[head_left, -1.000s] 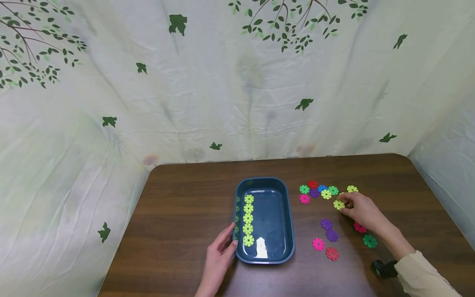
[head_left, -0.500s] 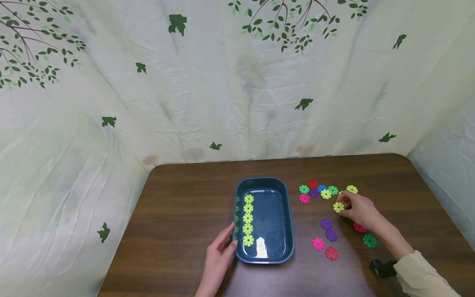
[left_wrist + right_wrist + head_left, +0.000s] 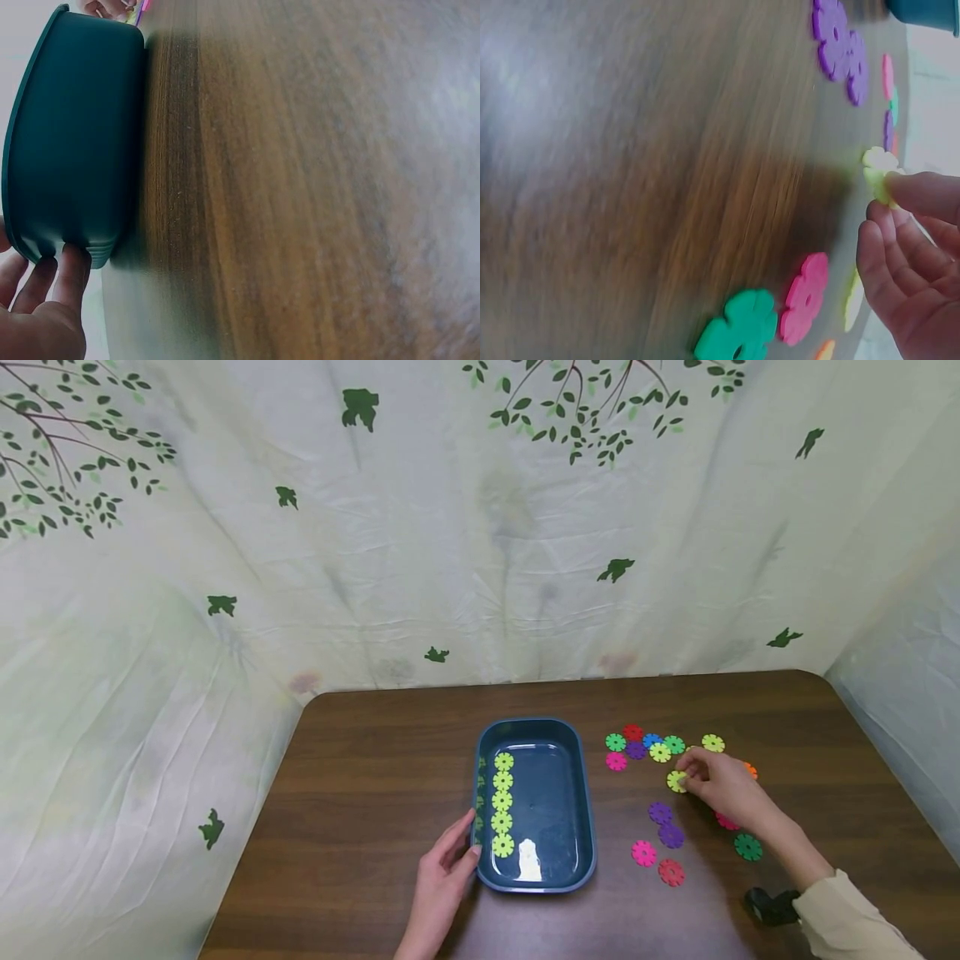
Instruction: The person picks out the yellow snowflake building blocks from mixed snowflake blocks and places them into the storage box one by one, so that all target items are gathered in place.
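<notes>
My right hand (image 3: 723, 785) pinches a yellow flower-shaped disc (image 3: 676, 782) between thumb and fingertips, over the right part of the table. In the right wrist view the same yellow disc (image 3: 880, 174) stands tilted at the thumb tip, above the wood. At the left side of a dark blue tray (image 3: 555, 810), my left hand (image 3: 442, 872) holds the rim with its thumb and fingers. The left wrist view shows these fingers (image 3: 69, 281) against the tray's outer wall. Inside the tray, several yellow flower discs (image 3: 502, 800) lie in a column along the left side.
Behind the right hand is a loose cluster of red, green, blue, purple, pink and yellow discs (image 3: 634, 750). Two purple discs (image 3: 666, 825), a pink disc (image 3: 643, 853) and a red disc (image 3: 671, 872) lie nearer. A green disc (image 3: 747, 847) is by the right forearm.
The right hand has shifted slightly left with the yellow disc, uncovering an orange disc behind it. The left hand and the tray have stayed put.
</notes>
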A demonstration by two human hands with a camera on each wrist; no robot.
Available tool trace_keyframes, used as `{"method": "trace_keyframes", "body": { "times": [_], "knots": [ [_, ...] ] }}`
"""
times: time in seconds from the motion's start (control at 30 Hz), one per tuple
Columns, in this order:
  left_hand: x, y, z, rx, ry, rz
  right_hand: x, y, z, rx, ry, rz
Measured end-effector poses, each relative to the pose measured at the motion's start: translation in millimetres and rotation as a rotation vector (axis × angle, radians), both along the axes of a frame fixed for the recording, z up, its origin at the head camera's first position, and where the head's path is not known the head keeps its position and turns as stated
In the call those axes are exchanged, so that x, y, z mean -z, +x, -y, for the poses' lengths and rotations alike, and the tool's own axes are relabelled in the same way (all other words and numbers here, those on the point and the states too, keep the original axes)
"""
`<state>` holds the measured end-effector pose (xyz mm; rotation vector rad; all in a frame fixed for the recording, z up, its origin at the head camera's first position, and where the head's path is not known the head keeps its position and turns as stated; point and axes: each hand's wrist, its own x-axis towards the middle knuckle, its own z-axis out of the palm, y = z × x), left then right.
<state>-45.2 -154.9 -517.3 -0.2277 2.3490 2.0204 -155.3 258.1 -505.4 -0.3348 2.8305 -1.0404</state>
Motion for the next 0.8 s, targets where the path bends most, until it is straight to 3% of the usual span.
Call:
{"method": "trace_keyframes", "body": {
  "times": [0.8],
  "knots": [
    [-1.3, -0.1, -0.8, -0.006, 0.014, 0.012, -5.5, 1.7, 31.3, -0.025, -0.055, -0.026]
  ]
}}
